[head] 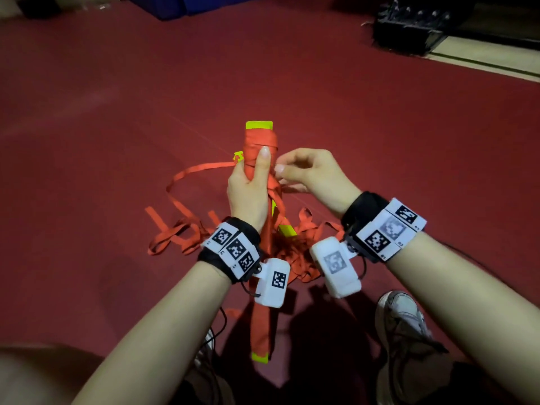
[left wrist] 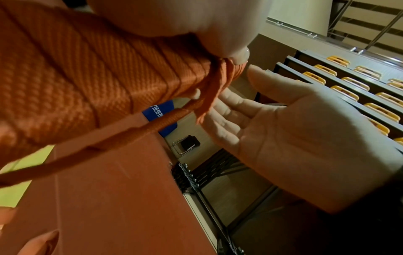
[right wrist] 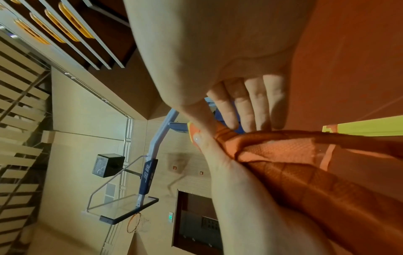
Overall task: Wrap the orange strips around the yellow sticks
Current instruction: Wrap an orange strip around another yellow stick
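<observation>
While the left hand (head: pixel 248 185) grips the yellow stick (head: pixel 259 125) upright over the floor (head: pixel 117 97), thumb pinning the wound turns against slipping, the right hand (head: pixel 309 173) beside it pinches the orange strip (head: pixel 198 168), apparently to tension the next turn.

We noted the stick (head: pixel 259 133) held above the floor (head: pixel 117 112), left hand (head: pixel 247 188) round it, right hand (head: pixel 312 173) just right. Loose strips (head: pixel 181 229) lay beneath; a shoe (head: pixel 400 320) sat nearer us, rightward.
</observation>
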